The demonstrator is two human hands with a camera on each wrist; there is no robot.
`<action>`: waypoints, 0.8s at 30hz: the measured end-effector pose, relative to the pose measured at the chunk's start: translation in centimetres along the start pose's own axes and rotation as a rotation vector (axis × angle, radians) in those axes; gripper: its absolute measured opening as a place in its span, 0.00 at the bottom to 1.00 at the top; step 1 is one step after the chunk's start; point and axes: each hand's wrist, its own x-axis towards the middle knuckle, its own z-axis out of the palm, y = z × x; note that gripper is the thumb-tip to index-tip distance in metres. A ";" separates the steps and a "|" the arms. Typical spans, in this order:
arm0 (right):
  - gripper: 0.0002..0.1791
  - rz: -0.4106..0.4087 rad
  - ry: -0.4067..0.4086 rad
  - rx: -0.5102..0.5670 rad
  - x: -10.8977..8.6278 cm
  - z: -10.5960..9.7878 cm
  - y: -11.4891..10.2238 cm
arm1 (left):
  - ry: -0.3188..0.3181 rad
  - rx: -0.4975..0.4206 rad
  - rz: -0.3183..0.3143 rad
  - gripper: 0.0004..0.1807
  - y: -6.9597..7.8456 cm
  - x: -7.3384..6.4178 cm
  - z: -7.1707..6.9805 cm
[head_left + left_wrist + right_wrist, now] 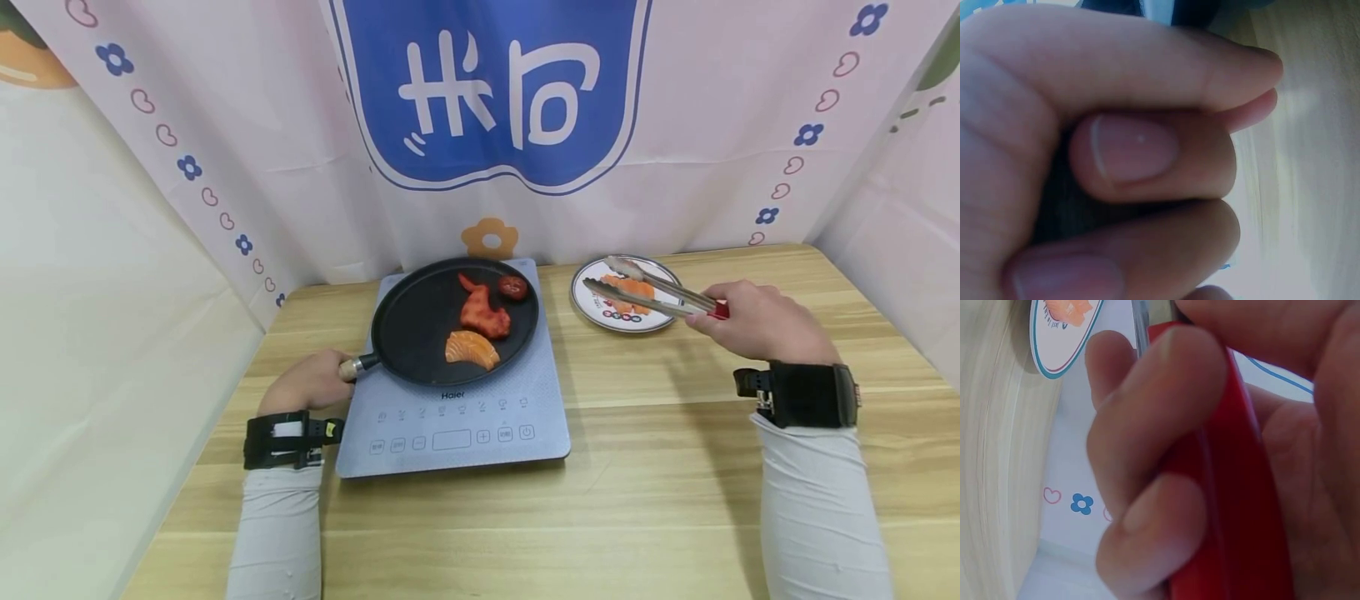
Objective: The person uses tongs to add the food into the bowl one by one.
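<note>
Pan (412, 321) as dial: my left hand (309, 385) grips its handle (360, 364) at eight o'clock; my right hand (772, 321) holds tongs (677, 291), tips apart, over the plate (587, 302), three o'clock. I'd pinch slices (637, 287) gently.

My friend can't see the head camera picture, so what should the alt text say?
A person's right hand holds tongs over a plate of orange pieces while the left hand grips the handle of a black pan. The pan sits on a cooktop and holds a reddish piece, an orange slice and a round red item.
</note>
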 end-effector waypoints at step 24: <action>0.28 0.056 -0.047 -0.008 0.4 0.5 -0.1 | -0.004 -0.003 -0.014 0.08 -0.1 0.1 0.0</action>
